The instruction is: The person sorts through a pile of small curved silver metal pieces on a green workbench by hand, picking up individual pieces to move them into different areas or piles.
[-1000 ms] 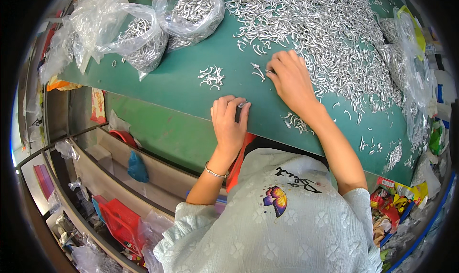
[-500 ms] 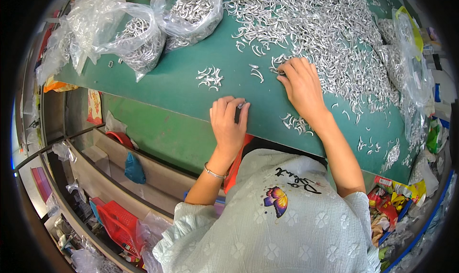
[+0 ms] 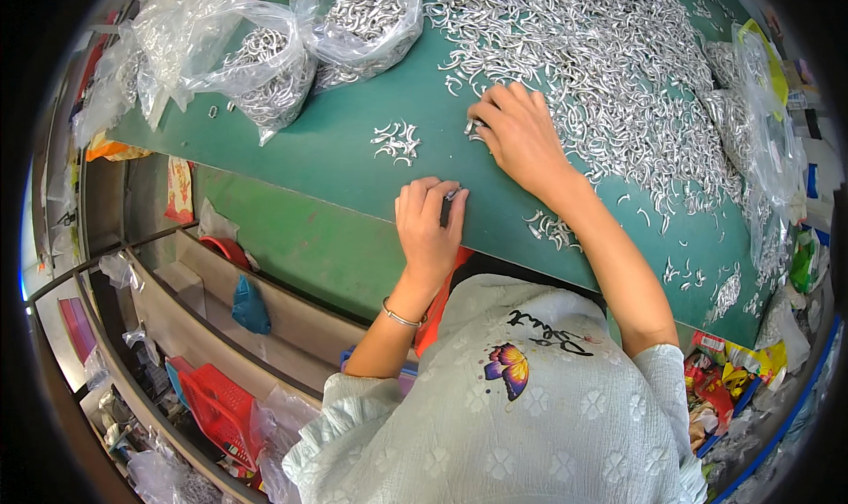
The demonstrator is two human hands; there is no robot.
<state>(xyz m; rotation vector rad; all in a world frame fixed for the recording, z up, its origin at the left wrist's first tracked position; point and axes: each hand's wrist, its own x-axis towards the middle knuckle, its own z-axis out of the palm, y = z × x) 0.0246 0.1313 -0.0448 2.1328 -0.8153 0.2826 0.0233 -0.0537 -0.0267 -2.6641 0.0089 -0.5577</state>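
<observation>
We see the piece (image 3: 453, 192), small and silvery, at the near side of the green table (image 3: 309, 146), pinched between the thumb and forefinger of the left hand (image 3: 427, 232), whose other fingers curl close together. Dark gaps under these fingertips keep us from telling its full shape. Farther and to the right, the right hand (image 3: 523, 140) reaches over the table with its fingers bent and close together, the tips down at a few loose pieces (image 3: 473, 129); we cannot tell whether they grip any. Left of these pieces we find a small cluster (image 3: 397, 142) of curved silver ones, and near the right forearm, by the table's near edge, another cluster (image 3: 552, 230). Beyond the right hand spreads the big heap (image 3: 618, 98), covering much of the far right of the table. At the far left we see two clear bags, one (image 3: 269, 106) just beside the other (image 3: 375, 40), both holding silver pieces. More clear plastic (image 3: 767, 151) stands along the right side. On the left wrist we notice a bracelet (image 3: 402, 318). Below the table, to the left, we see a blue bag (image 3: 252, 305) on a shelf and, nearer, a red basket (image 3: 216, 407).
</observation>
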